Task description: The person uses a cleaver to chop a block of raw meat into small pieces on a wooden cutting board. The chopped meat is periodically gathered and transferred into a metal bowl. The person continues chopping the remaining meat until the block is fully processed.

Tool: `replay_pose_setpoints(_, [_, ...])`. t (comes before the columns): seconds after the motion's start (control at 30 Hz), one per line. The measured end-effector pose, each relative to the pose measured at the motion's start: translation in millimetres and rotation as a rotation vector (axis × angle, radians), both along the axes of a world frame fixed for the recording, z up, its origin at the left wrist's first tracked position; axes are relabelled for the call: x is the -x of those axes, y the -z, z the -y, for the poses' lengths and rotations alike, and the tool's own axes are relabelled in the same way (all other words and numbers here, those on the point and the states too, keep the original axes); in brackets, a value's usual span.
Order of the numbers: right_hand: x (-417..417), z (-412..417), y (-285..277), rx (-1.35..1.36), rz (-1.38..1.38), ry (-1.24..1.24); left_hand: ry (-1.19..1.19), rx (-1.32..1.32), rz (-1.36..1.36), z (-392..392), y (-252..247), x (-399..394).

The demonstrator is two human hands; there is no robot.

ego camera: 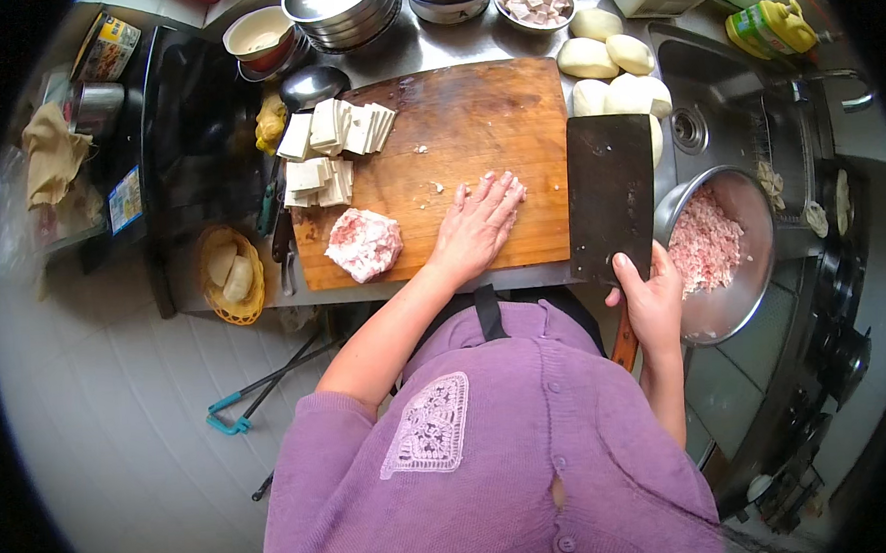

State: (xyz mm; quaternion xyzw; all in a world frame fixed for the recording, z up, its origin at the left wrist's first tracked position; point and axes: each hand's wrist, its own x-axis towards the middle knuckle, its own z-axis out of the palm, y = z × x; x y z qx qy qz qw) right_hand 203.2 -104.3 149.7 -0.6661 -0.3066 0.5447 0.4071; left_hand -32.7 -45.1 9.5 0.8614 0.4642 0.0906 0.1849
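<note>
My left hand (483,225) lies palm down on the wooden cutting board (480,117), fingers slightly spread and bits of meat stuck to the fingertips. In my right hand (651,296) is a cleaver (610,193), gripped where its wooden handle meets the broad dark blade. The blade lies over the board's right edge. A lump of pale pink raw meat (364,244) sits at the board's near left. Behind it are stacks of white slices (318,179), possibly tofu. To the right of the cleaver, a steel bowl (761,260) holds minced meat (708,240).
Several peeled, pale potato-like pieces (589,58) lie between board and sink (702,60). Steel bowls (338,0) and a bowl of cubed pieces (534,1) stand behind. A ladle (316,86) lies left of the board, near a yellow basket (234,314). A yellow-green bottle (768,30) stands at far right.
</note>
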Motion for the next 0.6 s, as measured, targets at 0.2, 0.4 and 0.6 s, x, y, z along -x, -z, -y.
replay_pose_setpoints(0.2, [-7, -21, 21, 0.003, 0.349, -0.209, -0.005, 0.03, -0.158, 11, -15, -2])
replay_pose_setpoints(0.4, [-6, -40, 54, -0.258, 0.805, -0.432, -0.015, 0.159, -0.013, 29, -13, -5])
replay_pose_setpoints(0.6, [4, -59, 62, -0.345, 1.012, -0.655, -0.175, -0.02, 0.287, 25, -27, -1])
